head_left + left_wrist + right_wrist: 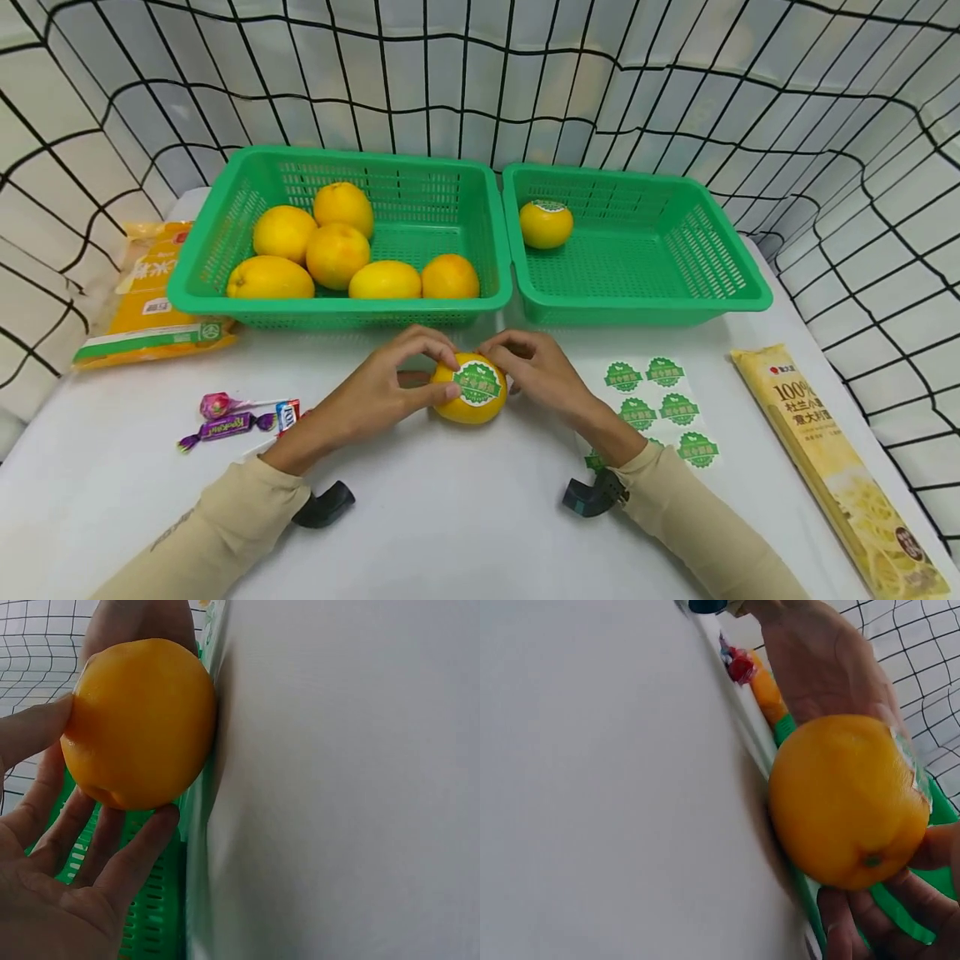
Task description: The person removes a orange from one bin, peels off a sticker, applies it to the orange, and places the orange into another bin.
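Observation:
An orange (467, 414) is held between both hands over the white table, in front of the baskets. On its upper face is a round green-and-white sticker (478, 383). My left hand (378, 377) grips the fruit's left side, its thumb at the sticker's edge. From the right, my right hand (546, 373) holds the fruit with bent fingers near the sticker's upper right edge. The left wrist view shows the bare underside of the orange (142, 727). In the right wrist view, fingers (919, 896) lie against the orange (840, 799), by its stem end.
A green basket (337, 310) with several oranges stands back left; another (637, 310) holds one stickered orange (546, 225). A sticker sheet (660, 392) lies partly under my right forearm. Candies (228, 426) lie left, a yellow bag (150, 292) behind them, a noodle pack (832, 467) far right. Black netting surrounds the table.

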`<state>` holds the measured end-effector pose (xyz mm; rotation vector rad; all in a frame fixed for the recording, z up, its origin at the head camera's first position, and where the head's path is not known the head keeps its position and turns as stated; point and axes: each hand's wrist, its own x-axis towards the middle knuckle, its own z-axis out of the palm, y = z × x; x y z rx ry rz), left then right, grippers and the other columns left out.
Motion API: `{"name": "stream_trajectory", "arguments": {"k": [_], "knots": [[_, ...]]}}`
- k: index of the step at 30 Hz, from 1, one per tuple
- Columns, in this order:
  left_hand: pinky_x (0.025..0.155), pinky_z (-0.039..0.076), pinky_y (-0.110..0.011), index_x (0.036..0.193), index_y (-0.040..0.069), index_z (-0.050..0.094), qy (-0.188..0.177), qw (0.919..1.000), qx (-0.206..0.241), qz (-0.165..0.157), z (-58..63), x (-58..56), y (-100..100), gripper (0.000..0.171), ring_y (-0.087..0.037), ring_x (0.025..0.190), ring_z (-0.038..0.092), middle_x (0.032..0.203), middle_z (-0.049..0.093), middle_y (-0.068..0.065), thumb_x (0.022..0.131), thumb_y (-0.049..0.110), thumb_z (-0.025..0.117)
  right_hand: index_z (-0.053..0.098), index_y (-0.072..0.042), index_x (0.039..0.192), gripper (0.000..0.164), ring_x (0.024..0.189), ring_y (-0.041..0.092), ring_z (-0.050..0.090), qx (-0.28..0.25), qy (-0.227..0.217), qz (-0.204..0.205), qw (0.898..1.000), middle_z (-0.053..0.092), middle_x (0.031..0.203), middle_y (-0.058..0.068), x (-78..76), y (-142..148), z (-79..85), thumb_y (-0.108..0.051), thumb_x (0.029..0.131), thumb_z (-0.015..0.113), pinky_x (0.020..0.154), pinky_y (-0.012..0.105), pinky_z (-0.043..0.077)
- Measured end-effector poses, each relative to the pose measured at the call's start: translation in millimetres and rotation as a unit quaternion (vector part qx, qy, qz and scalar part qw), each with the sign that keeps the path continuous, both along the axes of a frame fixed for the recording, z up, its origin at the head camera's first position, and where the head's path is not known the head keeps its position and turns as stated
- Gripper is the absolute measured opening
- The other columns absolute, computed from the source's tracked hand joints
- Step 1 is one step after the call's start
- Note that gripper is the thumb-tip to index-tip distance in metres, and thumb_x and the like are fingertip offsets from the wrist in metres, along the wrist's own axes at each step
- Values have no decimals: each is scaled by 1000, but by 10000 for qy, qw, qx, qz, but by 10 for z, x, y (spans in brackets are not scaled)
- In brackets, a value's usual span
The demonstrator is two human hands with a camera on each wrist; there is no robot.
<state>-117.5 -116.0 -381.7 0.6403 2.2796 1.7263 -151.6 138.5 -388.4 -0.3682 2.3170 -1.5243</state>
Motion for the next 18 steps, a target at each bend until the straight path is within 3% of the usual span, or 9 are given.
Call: {"name": "stream_trajectory", "arguments": {"k": [5,8,11,14,18], "knots": [[104,58,-43,116,14,67,-164,9999,35,-24,2,-30,-15,23,-25,128,54,136,56,-3,98,18,80,72,-11,127,28,105,22,69,-74,323,121,9994,73,127,5,-17,86,97,-30,109,61,82,41,61],[104,58,-43,117,13,67,-295,9995,94,-56,-3,-67,-19,23,-26,126,53,137,55,-4,99,19,79,68,-11,129,27,113,23,68,-130,693,401,9967,69,131,5,-3,117,170,-25,106,69,91,46,60],[105,57,-46,119,12,67,-382,9992,103,-89,-11,-83,-36,24,-27,126,53,138,55,-5,99,19,78,68,-12,122,28,116,22,64,4,1475,724,9864,66,127,5,55,68,166,-22,98,79,92,42,59],[105,56,-49,120,12,67,-456,9989,107,-75,-15,-85,-54,25,-28,125,53,138,55,-6,100,20,78,69,-12,111,27,111,19,60,138,2294,720,9706,63,119,3,129,-17,134,-19,92,86,88,38,60],[108,54,-51,120,10,66,-599,9980,178,-20,-29,-47,-96,24,-28,125,53,138,55,-7,100,18,77,68,-12,106,28,105,17,58,300,2763,511,9592,64,113,1,203,-103,96,-19,89,89,84,35,59]]}}
